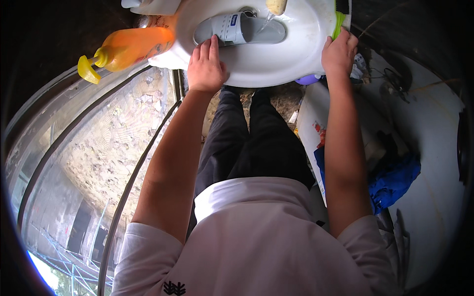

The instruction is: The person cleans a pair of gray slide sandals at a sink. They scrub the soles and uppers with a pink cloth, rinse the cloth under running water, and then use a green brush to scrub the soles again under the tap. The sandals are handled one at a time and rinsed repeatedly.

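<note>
A grey slide slipper (264, 30) with a blue patch on its strap lies in a white washbasin (266, 68). Water runs onto its footbed from a tap spout (276, 6). My left hand (207, 68) reaches over the near rim, its fingers extended and the fingertips at the slipper's toe end and strap. At the basin's right rim, my right hand (340, 55) has its fingers curled around a bright green thing (338, 25), perhaps a brush; dark material shows above it. The fingers hide its lower end.
An orange pump bottle (135, 48) with a yellow head lies tilted at the basin's left. Left of me is a window (114, 148) with dark frame bars. Below the basin's right rim is a purple object (308, 79). Blue fabric (396, 181) lies right of my arm.
</note>
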